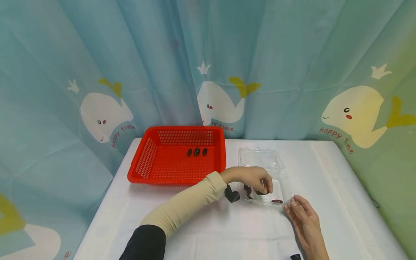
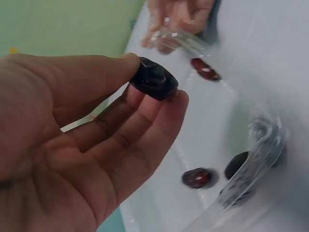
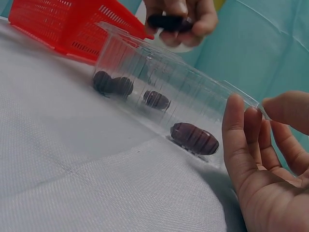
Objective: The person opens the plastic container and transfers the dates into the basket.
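My left hand pinches a dark, glossy, wrinkled date between thumb and fingertips. It is held over a clear plastic box whose lid lies folded back. Several dates are inside the box: a reddish one near the front right corner, another farther left, and a dark pair at the left end. At the box's near right corner, my right hand grips the rim between thumb and fingers.
To the left stands a red plastic basket with perforated walls. Three dark dates lie in its back right part. A white cloth covers the table, and a blue-green curtain with whales hangs behind it.
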`<action>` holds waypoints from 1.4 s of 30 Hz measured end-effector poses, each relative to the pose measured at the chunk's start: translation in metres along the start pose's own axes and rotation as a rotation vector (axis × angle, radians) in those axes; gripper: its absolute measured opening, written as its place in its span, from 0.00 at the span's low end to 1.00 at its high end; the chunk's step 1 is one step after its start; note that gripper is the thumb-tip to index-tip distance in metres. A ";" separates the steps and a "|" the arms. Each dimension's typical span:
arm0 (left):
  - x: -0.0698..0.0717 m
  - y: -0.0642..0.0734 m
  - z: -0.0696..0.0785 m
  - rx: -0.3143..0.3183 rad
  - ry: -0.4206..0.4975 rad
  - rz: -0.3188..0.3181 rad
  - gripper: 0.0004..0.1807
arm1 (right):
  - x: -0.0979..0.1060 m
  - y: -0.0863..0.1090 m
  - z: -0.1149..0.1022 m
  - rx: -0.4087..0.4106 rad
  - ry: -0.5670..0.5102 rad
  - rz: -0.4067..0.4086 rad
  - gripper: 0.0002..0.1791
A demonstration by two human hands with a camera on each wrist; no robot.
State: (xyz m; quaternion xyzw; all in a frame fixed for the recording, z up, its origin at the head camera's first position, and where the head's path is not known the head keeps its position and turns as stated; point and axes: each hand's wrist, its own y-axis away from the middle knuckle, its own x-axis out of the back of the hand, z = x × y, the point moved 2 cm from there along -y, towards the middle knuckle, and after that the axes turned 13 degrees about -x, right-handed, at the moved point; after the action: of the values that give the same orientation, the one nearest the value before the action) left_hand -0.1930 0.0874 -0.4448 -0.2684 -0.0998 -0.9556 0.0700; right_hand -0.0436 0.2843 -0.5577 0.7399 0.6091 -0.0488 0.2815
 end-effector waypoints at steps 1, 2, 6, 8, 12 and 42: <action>0.003 0.002 0.002 -0.009 0.014 0.010 0.10 | 0.000 0.000 0.000 0.001 -0.002 0.000 0.13; 0.006 0.005 0.004 -0.018 0.036 0.024 0.10 | 0.000 0.000 -0.001 0.001 -0.003 0.000 0.13; 0.016 0.018 0.008 -0.032 0.121 0.089 0.09 | 0.000 -0.001 -0.001 -0.001 -0.008 0.000 0.13; 0.021 0.024 0.010 -0.038 0.148 0.134 0.09 | 0.000 0.000 0.000 -0.001 -0.013 -0.001 0.13; 0.028 0.036 0.012 -0.043 0.225 0.254 0.09 | 0.000 0.000 0.000 0.000 -0.019 -0.001 0.13; 0.090 0.151 -0.037 0.191 0.507 0.825 0.17 | 0.000 0.000 0.000 -0.014 0.009 0.025 0.12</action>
State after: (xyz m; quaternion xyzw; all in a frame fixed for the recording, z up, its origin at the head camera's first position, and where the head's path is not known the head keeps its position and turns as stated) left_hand -0.2597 -0.0750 -0.4050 -0.0369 -0.0523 -0.8700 0.4889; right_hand -0.0436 0.2838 -0.5577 0.7456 0.6014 -0.0377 0.2846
